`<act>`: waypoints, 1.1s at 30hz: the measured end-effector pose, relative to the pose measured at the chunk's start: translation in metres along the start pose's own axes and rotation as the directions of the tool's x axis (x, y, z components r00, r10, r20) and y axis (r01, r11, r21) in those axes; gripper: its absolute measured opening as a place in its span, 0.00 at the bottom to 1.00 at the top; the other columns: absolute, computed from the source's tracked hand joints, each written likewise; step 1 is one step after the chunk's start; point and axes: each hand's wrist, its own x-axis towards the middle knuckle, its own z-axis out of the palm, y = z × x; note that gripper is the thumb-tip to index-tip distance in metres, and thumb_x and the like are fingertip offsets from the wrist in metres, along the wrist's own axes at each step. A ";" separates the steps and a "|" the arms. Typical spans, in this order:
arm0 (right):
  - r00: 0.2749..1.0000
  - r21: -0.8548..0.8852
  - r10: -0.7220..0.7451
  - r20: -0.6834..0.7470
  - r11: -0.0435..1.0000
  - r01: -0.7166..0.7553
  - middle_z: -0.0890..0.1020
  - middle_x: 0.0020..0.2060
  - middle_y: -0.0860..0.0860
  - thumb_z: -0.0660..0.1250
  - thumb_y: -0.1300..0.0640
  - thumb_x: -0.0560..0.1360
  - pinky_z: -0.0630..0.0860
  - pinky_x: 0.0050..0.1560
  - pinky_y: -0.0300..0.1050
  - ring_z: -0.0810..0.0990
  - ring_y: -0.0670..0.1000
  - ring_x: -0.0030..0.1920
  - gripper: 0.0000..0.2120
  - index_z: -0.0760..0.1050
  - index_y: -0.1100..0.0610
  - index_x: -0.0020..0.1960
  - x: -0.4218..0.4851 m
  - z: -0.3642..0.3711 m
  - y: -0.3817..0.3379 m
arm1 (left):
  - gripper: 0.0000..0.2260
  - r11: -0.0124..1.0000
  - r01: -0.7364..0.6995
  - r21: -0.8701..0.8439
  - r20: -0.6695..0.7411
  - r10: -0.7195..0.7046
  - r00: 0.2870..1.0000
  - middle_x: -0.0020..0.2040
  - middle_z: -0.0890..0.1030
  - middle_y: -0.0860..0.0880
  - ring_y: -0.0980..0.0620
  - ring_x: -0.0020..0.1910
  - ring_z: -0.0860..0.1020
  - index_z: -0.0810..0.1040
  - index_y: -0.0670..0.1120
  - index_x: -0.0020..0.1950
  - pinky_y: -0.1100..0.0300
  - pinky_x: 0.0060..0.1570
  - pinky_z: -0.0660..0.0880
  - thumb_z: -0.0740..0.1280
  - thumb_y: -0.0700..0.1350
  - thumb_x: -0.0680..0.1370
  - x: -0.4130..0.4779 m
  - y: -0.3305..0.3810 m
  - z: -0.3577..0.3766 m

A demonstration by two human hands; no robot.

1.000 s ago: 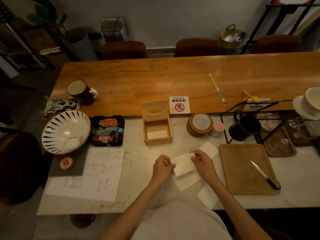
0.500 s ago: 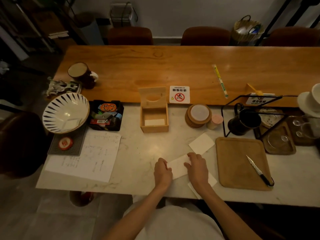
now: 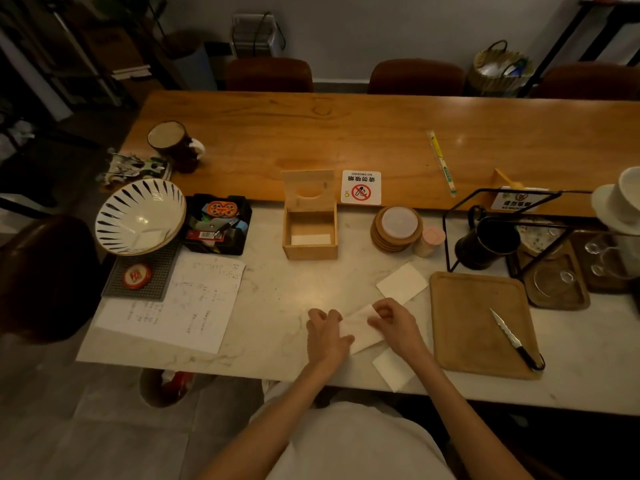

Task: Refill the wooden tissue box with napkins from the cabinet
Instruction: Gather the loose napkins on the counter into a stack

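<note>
The wooden tissue box (image 3: 310, 251) stands on the marble counter with its lid (image 3: 307, 190) tipped up at the back; a white napkin lies flat inside it. Nearer to me, a white napkin (image 3: 360, 329) rests on the counter between my hands. My left hand (image 3: 325, 336) presses on its left end, and my right hand (image 3: 393, 323) pinches its right end with curled fingers. Another napkin (image 3: 401, 283) lies beyond my right hand, and a third (image 3: 393, 370) lies at the counter's front edge under my right wrist.
A wooden tray (image 3: 474, 327) with a knife (image 3: 516, 341) lies right of my hands. A paper sheet (image 3: 180, 303), a striped bowl (image 3: 140, 216) and a black organiser (image 3: 218, 223) sit to the left. Coasters (image 3: 396, 228), a dark pitcher (image 3: 486, 240) and a no-smoking sign (image 3: 361, 187) stand behind.
The napkin, lifted between both hands a second ago, now lies on the counter under them. My view has shifted, so the counter's front edge shows more.
</note>
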 end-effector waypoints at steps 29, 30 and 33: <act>0.998 -0.401 0.018 -0.052 0.915 -0.037 0.77 0.50 0.51 0.66 0.63 0.75 0.75 0.45 0.42 0.78 0.51 0.49 0.10 0.74 0.55 0.55 -0.032 -0.033 0.058 | 0.18 0.955 -0.161 0.249 0.177 0.118 0.977 0.62 0.69 0.44 0.45 0.59 0.69 0.68 0.45 0.60 0.55 0.54 0.73 0.70 0.47 0.74 -0.036 0.036 0.055; 0.999 -0.302 0.033 -0.019 0.953 -0.037 0.78 0.49 0.50 0.66 0.63 0.75 0.75 0.45 0.41 0.78 0.50 0.48 0.09 0.73 0.53 0.53 -0.031 -0.038 0.058 | 0.19 0.961 -0.168 0.220 0.177 0.130 0.976 0.62 0.70 0.45 0.46 0.59 0.69 0.68 0.46 0.60 0.56 0.55 0.72 0.71 0.48 0.73 -0.034 0.034 0.054; 0.998 -0.072 0.047 0.033 0.996 -0.044 0.78 0.45 0.49 0.69 0.64 0.73 0.71 0.41 0.37 0.77 0.48 0.46 0.11 0.72 0.52 0.49 -0.027 -0.054 0.052 | 0.20 0.984 -0.170 0.056 0.197 0.156 0.968 0.60 0.74 0.48 0.46 0.59 0.69 0.68 0.48 0.61 0.55 0.54 0.68 0.70 0.48 0.73 -0.024 0.029 0.049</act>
